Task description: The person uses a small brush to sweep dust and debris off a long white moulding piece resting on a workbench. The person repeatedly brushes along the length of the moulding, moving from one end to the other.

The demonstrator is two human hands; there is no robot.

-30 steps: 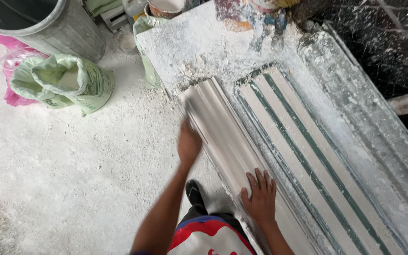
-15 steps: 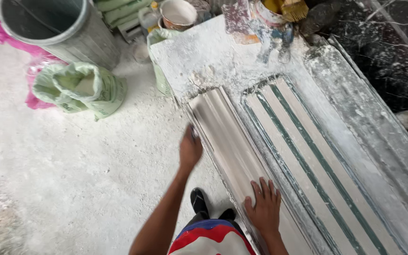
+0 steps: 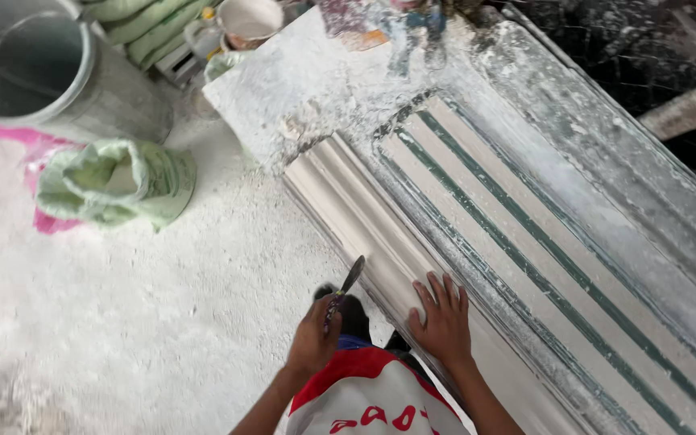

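The left hand (image 3: 312, 342) is closed around the handle of a narrow-bladed knife (image 3: 345, 288), fingers clamped on it; the blade points toward 1 o'clock, its tip at the near edge of the white plaster cornice moulding (image 3: 348, 205). Half a second earlier this hand lay open, palm down, against that same edge farther up the moulding, with no tool visible; it now sits lower and nearer the person's body.

The right hand (image 3: 442, 318) rests flat on the moulding, fingers spread apart and holding nothing. Its position on the cast matches the earlier frame.

The moulding lies lengthwise on a plaster-coated workbench (image 3: 308, 80), running from 11 o'clock down to 5 o'clock. Just beside it, toward 3 o'clock, sits a ribbed casting mould with green stripes (image 3: 525, 250).

On the dusty floor (image 3: 163, 322) at 9 o'clock lies an open green sack (image 3: 118, 181), with a grey metal drum (image 3: 50, 68) at 10 o'clock behind it. A small bucket (image 3: 249, 19) stands at 12 o'clock. The view has shifted: drum and sack lie farther left than before.
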